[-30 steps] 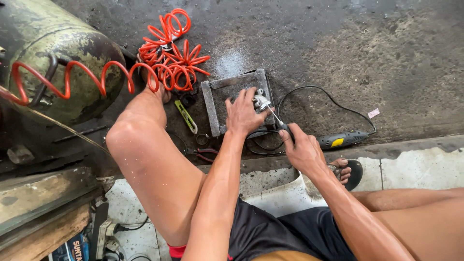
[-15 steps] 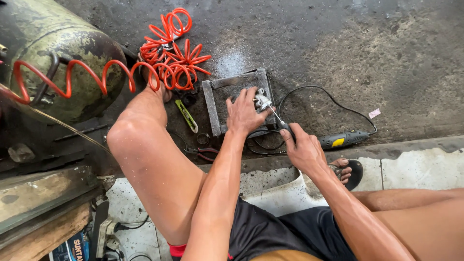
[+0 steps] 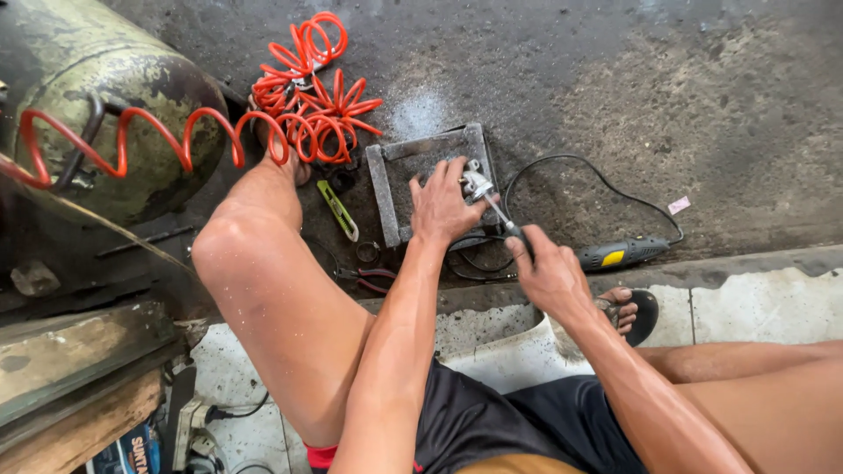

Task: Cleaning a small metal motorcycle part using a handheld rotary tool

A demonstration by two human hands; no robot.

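My left hand [image 3: 442, 204] presses down on a small silver metal part [image 3: 477, 183] that rests on the right side of a square grey metal frame [image 3: 384, 186] on the ground. My right hand [image 3: 546, 274] grips the black handle of a thin tool [image 3: 499, 212] whose metal shaft points up-left and touches the part. My bare left leg [image 3: 272, 290] is bent to the left of the frame.
A coiled orange air hose [image 3: 307, 105] lies above the frame and runs left across a large worn tank [image 3: 97, 114]. A yellow-green cutter [image 3: 337, 209] and pliers [image 3: 369, 279] lie left of the frame. A corded grey-and-yellow power tool [image 3: 623, 254] lies to the right.
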